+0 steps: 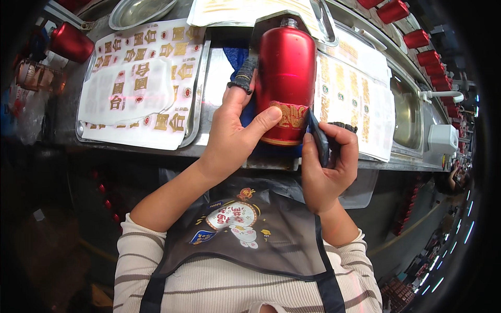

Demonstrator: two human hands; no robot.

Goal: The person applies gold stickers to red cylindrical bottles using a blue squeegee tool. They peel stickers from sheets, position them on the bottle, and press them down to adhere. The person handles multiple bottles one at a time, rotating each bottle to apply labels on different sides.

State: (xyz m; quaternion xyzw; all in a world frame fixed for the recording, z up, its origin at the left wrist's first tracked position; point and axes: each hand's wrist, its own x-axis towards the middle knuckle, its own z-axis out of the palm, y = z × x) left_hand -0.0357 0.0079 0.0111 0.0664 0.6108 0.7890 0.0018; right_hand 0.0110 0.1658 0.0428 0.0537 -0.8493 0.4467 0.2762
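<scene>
A glossy red bottle (pixel 286 62) lies in front of me, its threaded neck pointing away. Near its base is a gold patterned decal (pixel 293 117). My left hand (pixel 229 122) grips the bottle's left side, the thumb pressed on the decal's left part and a dark fabric cover on the index finger. In my right hand (pixel 330 169), a dark blue flat scraper (pixel 319 140) is pinched, its tip against the bottle's right side beside the decal. Dark fabric also shows on a right finger. The bottle hides most of the blue cloth (pixel 237 57) under it.
To the left, a metal tray (pixel 195 115) holds decal sheets (pixel 141 68); more decal sheets (pixel 360 99) lie to the right. A metal bowl (pixel 141 13) stands at the back left. Beyond the right sheets are a sink (pixel 406 117) and a white faucet (pixel 441 95). Another red bottle (pixel 72 43) is far left.
</scene>
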